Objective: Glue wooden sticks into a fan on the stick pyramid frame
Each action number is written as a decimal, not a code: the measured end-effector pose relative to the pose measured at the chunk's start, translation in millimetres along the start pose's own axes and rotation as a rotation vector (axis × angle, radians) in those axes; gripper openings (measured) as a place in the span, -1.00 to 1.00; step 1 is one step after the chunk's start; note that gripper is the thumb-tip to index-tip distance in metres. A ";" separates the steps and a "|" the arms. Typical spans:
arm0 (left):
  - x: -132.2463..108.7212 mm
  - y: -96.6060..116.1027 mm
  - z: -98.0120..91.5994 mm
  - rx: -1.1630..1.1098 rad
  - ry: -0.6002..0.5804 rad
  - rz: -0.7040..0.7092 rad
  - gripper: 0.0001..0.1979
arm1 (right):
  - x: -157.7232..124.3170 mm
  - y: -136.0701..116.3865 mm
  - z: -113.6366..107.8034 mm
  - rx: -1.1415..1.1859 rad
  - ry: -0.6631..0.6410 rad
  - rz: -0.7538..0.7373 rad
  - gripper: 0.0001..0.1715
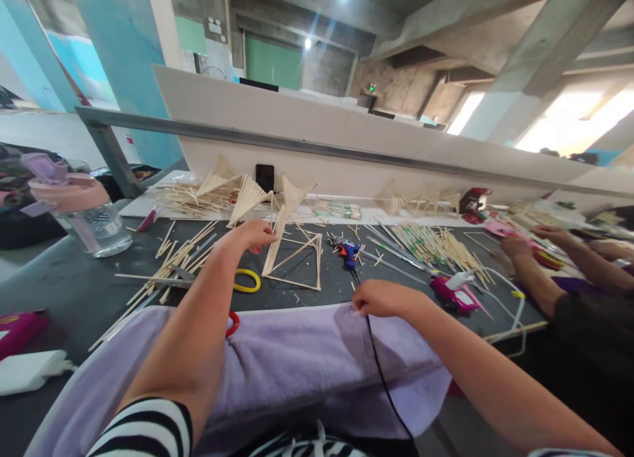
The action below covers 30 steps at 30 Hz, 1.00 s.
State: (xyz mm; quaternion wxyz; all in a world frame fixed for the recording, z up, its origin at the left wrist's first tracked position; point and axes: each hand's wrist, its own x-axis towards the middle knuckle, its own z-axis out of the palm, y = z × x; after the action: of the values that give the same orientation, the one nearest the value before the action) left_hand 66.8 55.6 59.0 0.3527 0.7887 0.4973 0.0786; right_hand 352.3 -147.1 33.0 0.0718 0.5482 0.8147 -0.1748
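My left hand (255,236) has curled fingers, their tips right beside the left strip of a frame of thin wooden sticks (296,284). Whether they grip it I cannot tell. My right hand (384,298) is closed in a pinch at the table's near edge, above the black cord (379,361); what it pinches is too small to make out. The cord leads up to a blue glue gun (349,251) lying past that hand. Scissors with a yellow handle loop (247,281) and a red handle loop (232,323) lie partly under my left forearm.
Loose sticks (191,259) lie left, and a stick bundle (421,246) lies right. Fan-shaped stick pieces (249,198) stand at the back. A water bottle (86,212) is at far left. A purple towel (297,364) covers my lap. Another person's hands (518,249) work at right, near a pink device (454,294).
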 end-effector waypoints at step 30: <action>-27.2 18.7 -14.4 0.303 0.143 0.004 -0.59 | 96.7 103.9 3.1 0.396 0.608 0.783 -0.64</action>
State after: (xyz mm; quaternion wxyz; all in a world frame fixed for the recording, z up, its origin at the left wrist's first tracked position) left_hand 60.2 34.9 87.7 0.1933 0.8262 0.5258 0.0591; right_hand 409.9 -29.1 -21.1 -0.2127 0.8402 0.4846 -0.1186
